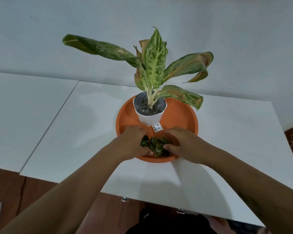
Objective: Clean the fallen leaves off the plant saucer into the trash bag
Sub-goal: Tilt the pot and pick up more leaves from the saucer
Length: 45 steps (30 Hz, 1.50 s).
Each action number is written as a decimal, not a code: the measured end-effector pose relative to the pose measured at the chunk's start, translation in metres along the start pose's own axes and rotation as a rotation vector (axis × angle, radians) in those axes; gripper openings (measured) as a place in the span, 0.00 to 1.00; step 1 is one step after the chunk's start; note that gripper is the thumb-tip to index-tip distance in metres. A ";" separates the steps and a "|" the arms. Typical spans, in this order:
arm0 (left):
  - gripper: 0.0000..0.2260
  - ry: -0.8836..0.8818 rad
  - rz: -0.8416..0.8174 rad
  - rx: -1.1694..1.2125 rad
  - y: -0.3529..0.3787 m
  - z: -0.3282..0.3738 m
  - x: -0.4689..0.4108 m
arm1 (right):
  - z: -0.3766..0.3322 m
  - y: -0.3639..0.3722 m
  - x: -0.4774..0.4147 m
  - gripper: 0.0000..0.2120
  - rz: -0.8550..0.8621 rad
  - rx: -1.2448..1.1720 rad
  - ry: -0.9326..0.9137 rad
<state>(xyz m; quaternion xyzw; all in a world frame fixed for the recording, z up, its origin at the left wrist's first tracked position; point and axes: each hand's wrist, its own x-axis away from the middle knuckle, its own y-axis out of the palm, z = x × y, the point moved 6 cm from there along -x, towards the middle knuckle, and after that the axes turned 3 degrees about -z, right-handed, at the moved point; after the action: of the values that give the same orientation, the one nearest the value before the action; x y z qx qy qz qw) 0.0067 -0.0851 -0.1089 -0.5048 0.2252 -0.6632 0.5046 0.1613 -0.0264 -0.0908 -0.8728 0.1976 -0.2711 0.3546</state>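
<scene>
Both hands are seen inside the near part of the orange saucer (pixel 181 115), cupped toward each other. Left hand (pixel 134 141) and right hand (pixel 181 144) are curled around a small pile of dark green fallen leaves (pixel 155 146), which is pressed between them; the fingers are half closed on the pile, not clenched. Leaves are located at the near rim of the saucer, just in front of the white pot (pixel 150 114).

Plant (pixel 154 65) stands upright in the pot, toward the far side of the saucer. Saucer rests on a white table (pixel 74 132). No trash bag can be identified with certainty; a dark shape at the lower edge of view may be it, but this cannot be told.

Step judged: gathering of the pile, lift not yet made.

Risks noted:
- Loose leaves could be shed from the underside of the scoop during lifting, since the pile is held only by side pressure.
- Pot could be nudged or tipped by the knuckles, both hands being close to its base.
- Saucer could be dragged toward the table edge if the near rim is pushed down.
- Leaves may be dropped on the floor in transit if the bag is not within reach.
</scene>
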 end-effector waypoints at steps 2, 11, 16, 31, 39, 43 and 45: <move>0.35 -0.046 -0.008 -0.031 0.000 -0.001 0.000 | 0.007 -0.005 -0.002 0.32 -0.011 0.162 0.095; 0.16 -0.001 0.154 0.156 0.006 0.001 -0.004 | 0.000 0.021 -0.014 0.27 0.027 0.069 0.079; 0.07 0.017 0.250 0.216 -0.002 -0.001 -0.004 | -0.002 0.020 -0.018 0.13 0.120 0.083 0.045; 0.07 -0.254 0.348 1.236 -0.003 -0.022 -0.001 | 0.024 -0.007 -0.018 0.02 0.310 -1.135 0.286; 0.08 -0.226 0.361 1.725 0.006 -0.007 0.005 | 0.017 0.001 -0.021 0.08 0.264 -1.405 0.231; 0.08 -0.234 0.421 1.851 0.009 -0.003 0.013 | 0.015 0.001 -0.017 0.06 0.211 -1.448 0.210; 0.08 -0.240 0.456 1.881 0.011 0.000 0.016 | 0.015 -0.002 -0.015 0.05 0.198 -1.469 0.190</move>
<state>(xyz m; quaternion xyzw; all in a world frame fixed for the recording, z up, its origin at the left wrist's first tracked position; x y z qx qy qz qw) 0.0119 -0.1037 -0.1102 0.0957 -0.3570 -0.4030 0.8373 0.1589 -0.0092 -0.1032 -0.8359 0.4352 -0.1101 -0.3157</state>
